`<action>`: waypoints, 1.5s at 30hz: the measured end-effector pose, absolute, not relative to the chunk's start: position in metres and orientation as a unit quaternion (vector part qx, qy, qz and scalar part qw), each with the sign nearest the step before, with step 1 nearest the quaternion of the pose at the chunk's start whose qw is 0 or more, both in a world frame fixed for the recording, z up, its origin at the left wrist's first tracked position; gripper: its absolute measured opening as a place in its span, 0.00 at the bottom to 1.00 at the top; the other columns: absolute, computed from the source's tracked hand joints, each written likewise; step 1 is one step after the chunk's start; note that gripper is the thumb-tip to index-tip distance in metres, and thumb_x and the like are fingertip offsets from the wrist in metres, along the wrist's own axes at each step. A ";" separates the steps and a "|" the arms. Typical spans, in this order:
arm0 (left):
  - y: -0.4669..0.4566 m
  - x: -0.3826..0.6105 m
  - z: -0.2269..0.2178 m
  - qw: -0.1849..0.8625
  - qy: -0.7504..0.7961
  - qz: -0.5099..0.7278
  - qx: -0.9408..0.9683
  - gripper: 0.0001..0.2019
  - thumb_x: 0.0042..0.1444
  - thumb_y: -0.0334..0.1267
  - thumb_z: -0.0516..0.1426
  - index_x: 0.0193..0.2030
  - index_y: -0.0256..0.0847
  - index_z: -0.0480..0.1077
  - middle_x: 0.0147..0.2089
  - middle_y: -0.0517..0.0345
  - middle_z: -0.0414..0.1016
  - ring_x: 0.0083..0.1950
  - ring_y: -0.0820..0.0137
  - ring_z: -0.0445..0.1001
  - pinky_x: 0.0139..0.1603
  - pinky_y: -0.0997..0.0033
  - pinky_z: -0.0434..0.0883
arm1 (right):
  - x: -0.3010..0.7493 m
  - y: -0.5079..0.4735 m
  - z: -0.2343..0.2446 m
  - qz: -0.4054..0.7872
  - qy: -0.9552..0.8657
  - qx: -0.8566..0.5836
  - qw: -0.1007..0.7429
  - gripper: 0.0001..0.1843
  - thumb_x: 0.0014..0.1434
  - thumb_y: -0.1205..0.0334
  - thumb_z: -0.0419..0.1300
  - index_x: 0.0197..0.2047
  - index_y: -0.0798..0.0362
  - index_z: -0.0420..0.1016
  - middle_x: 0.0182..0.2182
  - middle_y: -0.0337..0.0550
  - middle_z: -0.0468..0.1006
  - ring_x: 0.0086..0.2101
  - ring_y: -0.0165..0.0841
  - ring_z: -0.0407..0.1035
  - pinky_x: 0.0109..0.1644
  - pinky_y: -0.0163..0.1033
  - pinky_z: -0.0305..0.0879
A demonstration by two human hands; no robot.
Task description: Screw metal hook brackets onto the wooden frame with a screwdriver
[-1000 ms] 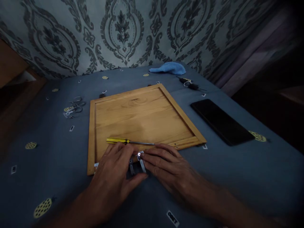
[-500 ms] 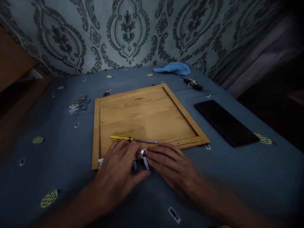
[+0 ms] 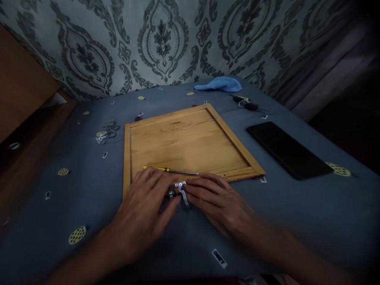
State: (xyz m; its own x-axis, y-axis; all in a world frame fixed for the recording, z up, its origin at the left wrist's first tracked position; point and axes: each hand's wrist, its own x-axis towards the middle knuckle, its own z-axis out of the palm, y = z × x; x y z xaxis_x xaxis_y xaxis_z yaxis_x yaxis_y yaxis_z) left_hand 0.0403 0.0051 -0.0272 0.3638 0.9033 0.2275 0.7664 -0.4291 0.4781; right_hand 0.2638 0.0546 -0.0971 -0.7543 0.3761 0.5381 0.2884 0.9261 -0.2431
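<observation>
At the near edge of a framed wooden panel point(image 3: 190, 138), a small metal bracket point(image 3: 180, 185) with screw heads shows between my two hands. My left hand point(image 3: 145, 202) curls over the edge at the bracket's left side, thumb below and fingers above. From the right, the fingers of my right hand point(image 3: 219, 202) lie close together with their tips on the bracket; the thumb is hidden underneath. Just beyond my left fingers a screwdriver point(image 3: 169, 170) with a yellow handle rests on the panel, its shaft pointing right.
A black phone point(image 3: 287, 150) lies right of the panel. Behind it are a dark key-like object with a ring point(image 3: 247, 103) and a blue cloth point(image 3: 221, 84). Scissors point(image 3: 109, 130) and small metal pieces lie to the left. A wooden cabinet point(image 3: 26, 79) borders the left side.
The view has shifted slightly, so the scene sits further right. My left thumb has drawn in toward the bracket, whose screwed plate shows more clearly. The screwdriver still rests on the panel.
</observation>
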 end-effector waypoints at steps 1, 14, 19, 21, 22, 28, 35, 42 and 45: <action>0.004 0.041 -0.027 0.140 0.521 0.230 0.810 0.07 0.69 0.31 0.53 0.50 0.43 0.68 0.45 0.57 0.76 0.48 0.62 0.71 0.52 0.57 0.67 | 0.264 0.054 -0.098 0.071 -0.933 -0.180 0.304 0.17 0.73 0.70 0.51 0.60 0.54 0.73 0.54 0.48 0.82 0.55 0.38 0.74 0.61 0.54 0.67; 0.030 0.041 -0.015 0.138 0.543 0.119 0.820 0.07 0.64 0.28 0.60 0.37 0.42 0.77 0.36 0.58 0.74 0.43 0.62 0.70 0.44 0.61 0.66 | 0.263 0.054 -0.105 0.065 -0.933 -0.182 0.305 0.18 0.73 0.71 0.49 0.61 0.54 0.72 0.55 0.47 0.82 0.58 0.37 0.70 0.64 0.52 0.64; 0.036 0.041 -0.019 0.127 0.535 0.094 0.830 0.05 0.64 0.31 0.61 0.37 0.44 0.77 0.37 0.59 0.75 0.45 0.62 0.71 0.46 0.61 0.66 | 0.262 0.054 -0.109 0.057 -0.931 -0.174 0.317 0.17 0.73 0.69 0.49 0.60 0.55 0.73 0.53 0.47 0.82 0.58 0.38 0.70 0.64 0.53 0.64; 0.038 0.043 -0.019 0.123 0.536 0.077 0.832 0.05 0.64 0.31 0.62 0.36 0.43 0.77 0.36 0.58 0.74 0.44 0.62 0.71 0.45 0.62 0.65 | 0.262 0.054 -0.109 0.057 -0.929 -0.178 0.319 0.18 0.73 0.70 0.48 0.60 0.54 0.72 0.53 0.46 0.82 0.58 0.38 0.71 0.64 0.53 0.64; 0.039 0.043 -0.018 0.125 0.537 0.066 0.832 0.05 0.63 0.32 0.62 0.35 0.43 0.77 0.35 0.58 0.74 0.43 0.63 0.70 0.44 0.63 0.64 | 0.262 0.054 -0.110 0.059 -0.929 -0.180 0.319 0.18 0.73 0.70 0.48 0.60 0.54 0.72 0.53 0.45 0.82 0.57 0.38 0.71 0.64 0.53 0.64; 0.044 0.046 -0.014 0.129 0.540 0.024 0.831 0.09 0.64 0.33 0.62 0.30 0.40 0.74 0.31 0.58 0.71 0.39 0.64 0.69 0.42 0.64 0.65 | 0.262 0.054 -0.110 0.068 -0.933 -0.180 0.304 0.18 0.71 0.72 0.51 0.60 0.55 0.73 0.55 0.47 0.81 0.58 0.39 0.69 0.65 0.54 0.64; 0.045 0.038 -0.022 0.125 0.478 0.043 0.869 0.06 0.66 0.30 0.56 0.38 0.41 0.74 0.37 0.56 0.74 0.44 0.63 0.72 0.49 0.64 0.69 | 0.261 0.054 -0.107 0.070 -0.926 -0.184 0.323 0.18 0.71 0.71 0.51 0.59 0.55 0.74 0.54 0.47 0.82 0.57 0.39 0.71 0.63 0.54 0.65; 0.046 0.037 -0.015 0.124 0.457 0.049 0.879 0.09 0.68 0.30 0.53 0.36 0.39 0.70 0.38 0.55 0.74 0.42 0.64 0.72 0.47 0.62 0.71 | 0.262 0.055 -0.106 0.063 -0.930 -0.181 0.313 0.18 0.71 0.71 0.51 0.59 0.54 0.74 0.55 0.46 0.82 0.58 0.39 0.71 0.63 0.54 0.66; 0.047 0.038 -0.011 0.135 0.465 0.070 0.872 0.09 0.69 0.31 0.53 0.35 0.40 0.67 0.37 0.57 0.72 0.41 0.65 0.70 0.44 0.64 0.69 | 0.262 0.054 -0.104 0.059 -0.931 -0.178 0.313 0.17 0.71 0.72 0.50 0.58 0.57 0.75 0.54 0.47 0.82 0.57 0.38 0.71 0.63 0.53 0.66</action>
State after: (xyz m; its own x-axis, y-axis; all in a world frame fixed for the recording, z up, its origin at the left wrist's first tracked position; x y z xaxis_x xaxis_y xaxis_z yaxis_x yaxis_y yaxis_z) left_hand 0.0383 0.0467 -0.0110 0.5577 0.8300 -0.0028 0.7920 -0.5312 0.3011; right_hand 0.2622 0.0543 -0.1035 -0.7408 0.3688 0.5614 0.2944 0.9295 -0.2221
